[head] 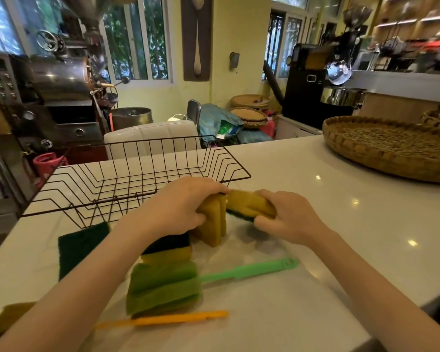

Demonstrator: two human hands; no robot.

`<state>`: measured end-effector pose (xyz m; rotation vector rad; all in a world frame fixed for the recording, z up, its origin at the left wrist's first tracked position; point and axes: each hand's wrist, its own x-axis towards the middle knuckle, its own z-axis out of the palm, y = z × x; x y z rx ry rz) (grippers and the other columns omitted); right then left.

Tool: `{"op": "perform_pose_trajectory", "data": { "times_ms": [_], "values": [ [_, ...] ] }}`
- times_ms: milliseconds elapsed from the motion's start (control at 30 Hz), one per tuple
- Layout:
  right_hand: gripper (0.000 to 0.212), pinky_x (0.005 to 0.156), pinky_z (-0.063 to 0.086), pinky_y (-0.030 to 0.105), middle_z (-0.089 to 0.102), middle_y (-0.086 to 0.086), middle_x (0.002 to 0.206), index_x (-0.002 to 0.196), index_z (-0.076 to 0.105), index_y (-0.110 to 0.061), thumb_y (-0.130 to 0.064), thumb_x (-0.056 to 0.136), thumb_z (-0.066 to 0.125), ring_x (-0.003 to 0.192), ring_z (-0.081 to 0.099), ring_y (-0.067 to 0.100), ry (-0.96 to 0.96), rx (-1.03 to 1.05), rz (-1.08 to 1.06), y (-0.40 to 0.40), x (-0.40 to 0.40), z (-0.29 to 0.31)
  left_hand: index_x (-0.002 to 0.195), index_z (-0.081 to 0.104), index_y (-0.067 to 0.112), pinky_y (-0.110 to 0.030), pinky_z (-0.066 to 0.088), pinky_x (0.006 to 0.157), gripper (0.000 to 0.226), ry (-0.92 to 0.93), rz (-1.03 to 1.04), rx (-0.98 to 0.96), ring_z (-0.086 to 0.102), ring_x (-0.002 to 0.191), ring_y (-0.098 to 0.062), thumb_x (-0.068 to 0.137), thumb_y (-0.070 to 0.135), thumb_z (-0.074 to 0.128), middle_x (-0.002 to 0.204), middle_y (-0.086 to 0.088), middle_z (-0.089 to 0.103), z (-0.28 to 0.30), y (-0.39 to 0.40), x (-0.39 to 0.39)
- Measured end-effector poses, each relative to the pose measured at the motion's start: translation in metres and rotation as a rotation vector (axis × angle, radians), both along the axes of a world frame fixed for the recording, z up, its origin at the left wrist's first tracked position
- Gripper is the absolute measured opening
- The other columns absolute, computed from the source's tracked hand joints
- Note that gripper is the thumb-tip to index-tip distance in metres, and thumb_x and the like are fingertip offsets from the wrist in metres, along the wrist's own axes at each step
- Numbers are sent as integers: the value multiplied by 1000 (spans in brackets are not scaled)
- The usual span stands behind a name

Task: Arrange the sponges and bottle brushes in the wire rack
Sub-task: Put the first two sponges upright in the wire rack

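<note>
Wire rack (137, 174) sits empty just beyond both hands, so nothing's placed yet. Left hand (181, 204) has fingers closed on upright yellow sponges (214, 224); right hand (290, 219) pinches a yellow/green sponge (249, 205). Green brush (239, 271) & orange brush (178, 318) lie nearer the body, untouched.

One head-worn wide-angle view is given. The counter (315, 199) is seen from above, close, facing forward and down.

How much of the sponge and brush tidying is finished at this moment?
Nothing is in the wire rack yet. The left hand grips upright yellow sponges; the right hand holds another sponge. The green brush, orange brush and dark scouring pad still wait on the counter.
</note>
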<state>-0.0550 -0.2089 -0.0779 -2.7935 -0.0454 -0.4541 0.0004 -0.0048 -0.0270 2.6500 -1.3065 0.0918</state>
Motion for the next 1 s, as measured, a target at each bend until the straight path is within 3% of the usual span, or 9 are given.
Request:
{"op": "perform_pose_trajectory", "data": {
  "times_ms": [67,133,233,333,500,733,833,1000],
  "values": [
    [41,62,43,36,59,9,68,79,58,-15,-48,60,43,70,56,26,-54,440,8,-6,3,1,131,36,35,-35,37,103,61,21,1,-2,41,122,-13,79,16,62,133,9,48,0,0,0],
    [31,69,49,38,63,18,82,82,59,-4,-31,72,47,84,61,31,-68,777,5,-12,9,-2,131,36,36,-34,37,104,60,39,-3,-1,40,123,-13,79,17,62,134,9,46,0,0,1],
    [20,67,51,36,62,11,96,101,54,-10,-22,87,44,91,62,28,76,962,-82,-15,15,-10,130,36,37,-35,36,105,60,40,-10,4,38,125,-12,80,18,62,135,10,45,0,1,3],
    [20,62,51,30,58,0,94,108,48,-21,-27,90,41,84,60,17,175,995,-178,-18,18,-15,127,40,36,-34,38,102,58,9,0,-19,42,120,-12,76,23,66,128,11,49,4,3,4],
    [25,63,49,32,59,1,89,102,56,-15,-31,87,45,77,56,17,134,917,-296,-25,16,-16,112,50,32,-26,39,78,52,-39,11,-145,41,92,-8,66,38,72,101,12,39,7,-2,-8],
    [40,57,41,30,59,10,81,94,63,1,-33,88,42,69,50,18,135,746,-316,-22,13,-19,126,38,23,-21,29,81,49,-282,-39,-70,37,108,-14,82,32,58,125,0,39,-26,-27,-27],
    [36,54,40,28,62,15,83,92,64,-1,-29,89,42,68,52,17,129,642,-270,-19,11,-22,128,34,23,-24,34,88,55,-198,-48,-35,35,113,-15,81,36,59,128,-1,36,-37,-28,-25],
    [34,62,43,19,55,5,107,120,49,-17,-24,88,47,86,52,14,2,582,-236,-18,9,-24,127,39,28,-25,42,93,52,71,-79,1,39,108,-11,80,35,60,127,3,38,-39,-25,-22]
  ]
}}
